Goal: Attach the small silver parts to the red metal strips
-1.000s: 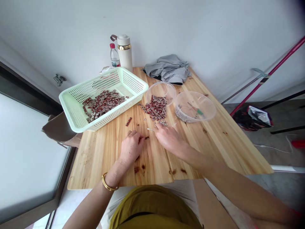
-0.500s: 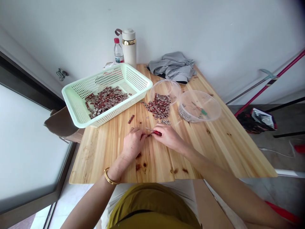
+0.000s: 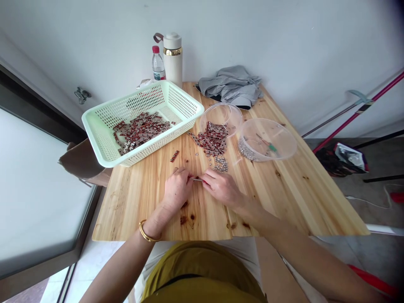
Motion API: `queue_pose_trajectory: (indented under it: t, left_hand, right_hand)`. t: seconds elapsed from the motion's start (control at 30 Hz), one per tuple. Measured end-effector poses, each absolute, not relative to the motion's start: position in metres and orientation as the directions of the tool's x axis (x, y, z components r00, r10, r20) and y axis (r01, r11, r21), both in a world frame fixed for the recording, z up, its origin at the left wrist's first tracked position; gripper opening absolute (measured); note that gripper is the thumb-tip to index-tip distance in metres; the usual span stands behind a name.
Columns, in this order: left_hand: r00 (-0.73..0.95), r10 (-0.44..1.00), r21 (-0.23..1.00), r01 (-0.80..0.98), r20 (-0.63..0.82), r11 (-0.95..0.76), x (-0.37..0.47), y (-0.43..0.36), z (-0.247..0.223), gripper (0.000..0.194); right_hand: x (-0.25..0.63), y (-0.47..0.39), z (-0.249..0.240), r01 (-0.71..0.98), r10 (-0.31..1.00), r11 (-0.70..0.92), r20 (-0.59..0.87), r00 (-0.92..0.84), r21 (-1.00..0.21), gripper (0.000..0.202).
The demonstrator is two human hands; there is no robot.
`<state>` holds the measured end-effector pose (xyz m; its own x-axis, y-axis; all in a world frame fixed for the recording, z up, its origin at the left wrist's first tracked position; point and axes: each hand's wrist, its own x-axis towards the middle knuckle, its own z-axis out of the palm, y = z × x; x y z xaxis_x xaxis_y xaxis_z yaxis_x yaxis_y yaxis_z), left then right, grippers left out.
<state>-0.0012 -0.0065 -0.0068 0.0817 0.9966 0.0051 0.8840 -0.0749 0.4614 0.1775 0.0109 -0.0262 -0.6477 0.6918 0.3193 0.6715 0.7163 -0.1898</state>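
- Between our two hands, in the head view, we see the thin metal shaft of a tool (image 3: 198,179), low over the table (image 3: 132,202).
- Our right hand (image 3: 222,187) has its fingers closed around the tool's handle, of which only a little red shows.
- Our left hand (image 3: 177,187) has thumb and fingers together, pinched on a small dark-red piece (image 3: 197,177) beside the shaft; it is mostly hidden, so we cannot tell whether the two touch.
- To work well, we judge that we should grip the piece firmly, keep the shaft steady against it and press gently, because so small a thing may slip.
- Just beyond our right fingers lies a heap of loose metal bits (image 3: 221,164); we had better not sweep our knuckles through it.
- Farther off, the pile of red strips (image 3: 213,141), the green basket (image 3: 158,145) and the round tub (image 3: 284,147) limit our forward reach.
- Toward us, the table's front edge passes beneath our forearms.
- For moving sideways, we have bare wood left of our left hand and right of our right one.
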Motion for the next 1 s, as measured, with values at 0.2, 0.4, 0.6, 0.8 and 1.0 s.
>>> queue_pose_trajectory:
  t: [0.2,0.4,0.6,0.8,1.0]
  left_hand:
    - [0.072,0.997,0.460,0.885,0.020,-0.073,0.000,-0.008,-0.009,0.015]
    - [0.064,0.996,0.420,0.904,0.061,-0.084,0.002,-0.013,-0.010,0.016]
    - [0.051,0.996,0.386,0.920,0.071,-0.074,0.004,-0.013,-0.012,0.016]
    - [0.054,0.996,0.388,0.918,0.072,-0.078,0.004,-0.013,-0.012,0.016]
    - [0.065,0.995,0.397,0.913,0.079,-0.092,0.004,-0.012,-0.015,0.016]
  right_hand:
    - [0.192,-0.004,-0.013,0.645,0.745,0.662,0.247,-0.619,-0.382,0.031]
    - [0.188,-0.014,-0.016,0.703,0.907,0.421,0.257,-0.334,-0.574,0.025]
    - [0.173,-0.027,-0.020,0.776,0.930,0.366,0.222,-0.292,-0.514,0.021]
    - [0.173,-0.026,-0.019,0.765,0.933,0.360,0.221,-0.284,-0.535,0.022]
    - [0.173,-0.023,-0.017,0.765,0.932,0.360,0.175,-0.316,-0.534,0.020]
